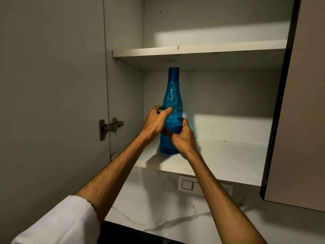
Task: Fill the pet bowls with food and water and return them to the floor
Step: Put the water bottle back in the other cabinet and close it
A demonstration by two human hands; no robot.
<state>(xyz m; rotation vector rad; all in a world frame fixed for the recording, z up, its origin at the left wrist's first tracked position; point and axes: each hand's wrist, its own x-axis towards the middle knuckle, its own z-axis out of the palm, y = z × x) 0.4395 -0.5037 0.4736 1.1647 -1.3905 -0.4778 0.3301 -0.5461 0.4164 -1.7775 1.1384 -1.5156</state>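
Note:
A tall blue plastic bottle [172, 95] with a blue cap stands upright on the lower shelf [219, 155] of an open wall cupboard. My left hand [155, 120] is at the bottle's left side with thumb and fingers curled round its middle. My right hand [182, 136] grips the bottle lower down from the right, fingers wrapped across its front. The bottle's base touches the shelf near the front left corner. No pet bowls are in view.
An upper shelf [198, 50] sits just above the bottle's cap. The cupboard door [52, 85] stands open at the left with a metal hinge [110, 126]. Another door [299, 120] hangs at the right. Below are a marble backsplash with a switch plate [191, 184].

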